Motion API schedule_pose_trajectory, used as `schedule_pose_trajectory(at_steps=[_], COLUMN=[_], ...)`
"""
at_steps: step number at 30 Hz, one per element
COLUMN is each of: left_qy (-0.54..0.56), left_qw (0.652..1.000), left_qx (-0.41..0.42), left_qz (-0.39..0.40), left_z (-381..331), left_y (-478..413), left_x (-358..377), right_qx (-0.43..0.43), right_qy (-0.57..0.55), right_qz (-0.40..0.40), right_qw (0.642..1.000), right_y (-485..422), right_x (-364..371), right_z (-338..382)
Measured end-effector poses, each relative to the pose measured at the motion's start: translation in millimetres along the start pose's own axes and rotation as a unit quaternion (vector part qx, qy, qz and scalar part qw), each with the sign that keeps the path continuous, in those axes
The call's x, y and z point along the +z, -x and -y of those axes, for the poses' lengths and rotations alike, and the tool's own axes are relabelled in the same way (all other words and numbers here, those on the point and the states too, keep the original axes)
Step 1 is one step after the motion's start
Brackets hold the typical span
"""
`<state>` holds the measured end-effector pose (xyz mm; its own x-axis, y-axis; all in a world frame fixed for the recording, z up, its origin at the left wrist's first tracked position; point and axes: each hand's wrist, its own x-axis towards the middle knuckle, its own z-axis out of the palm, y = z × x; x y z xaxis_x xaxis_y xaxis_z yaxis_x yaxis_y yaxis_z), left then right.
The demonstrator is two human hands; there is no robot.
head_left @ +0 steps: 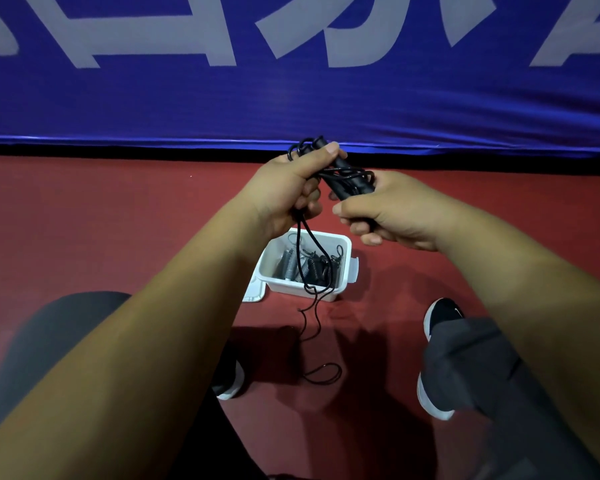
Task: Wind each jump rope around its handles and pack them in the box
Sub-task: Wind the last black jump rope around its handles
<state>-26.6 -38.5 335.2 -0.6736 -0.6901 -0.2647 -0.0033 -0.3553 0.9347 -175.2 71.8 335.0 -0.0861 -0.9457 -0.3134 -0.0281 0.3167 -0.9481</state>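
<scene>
Left hand (pixel 284 188) and right hand (pixel 392 213) are both gripping the jump rope handles (pixel 341 166), fingers curled tight. The handles are running far-left to near-right, with the cord (pixel 305 287) dangling past the box (pixel 284 289).

A dull red floor (pixel 84 220) fills the middle and lower part of the frame, smooth and matte. Across the whole upper part runs a blue banner (pixel 291 109), its cloth lightly rippled, with large pale letters (pixel 146 36) cut off by the top edge. A thin black strip (pixel 118 150) lies where banner meets floor. Light catches the banner's lower edge in a bright sheen, and dark shadows (pixel 361 427) fall on the floor at lower centre.
</scene>
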Motion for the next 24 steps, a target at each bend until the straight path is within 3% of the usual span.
schedule_pose_trajectory(at_steps=[5, 9, 16, 19, 24], left_qy=[-0.018, -0.136, -0.219, -0.31, -0.447], left_qw=[0.999, 0.988, 0.962, 0.939, 0.887], left_qx=[-0.035, -0.061, -0.022, 0.008, 0.048], left_qz=[0.017, 0.052, 0.161, 0.15, 0.107], left_z=[-7.4, -12.6, -18.6, -20.3, -13.3], left_y=[2.5, 6.2, 13.1, 17.6, 15.0], left_x=[-0.8, 4.5, 5.6, 7.7, -3.8], right_qx=[-0.017, -0.023, 0.011, 0.017, 0.044], right_qy=[0.043, 0.034, -0.017, -0.042, -0.13], right_qz=[-0.07, -0.141, -0.148, -0.163, -0.121], right_qw=[0.996, 0.989, 0.989, 0.986, 0.983], right_y=[-3.6, -11.0, -20.2, -18.5, -17.4], right_x=[-3.1, -23.8, -36.8, -35.4, -35.0], right_z=[0.8, -0.1, -21.5, -26.4, -24.3])
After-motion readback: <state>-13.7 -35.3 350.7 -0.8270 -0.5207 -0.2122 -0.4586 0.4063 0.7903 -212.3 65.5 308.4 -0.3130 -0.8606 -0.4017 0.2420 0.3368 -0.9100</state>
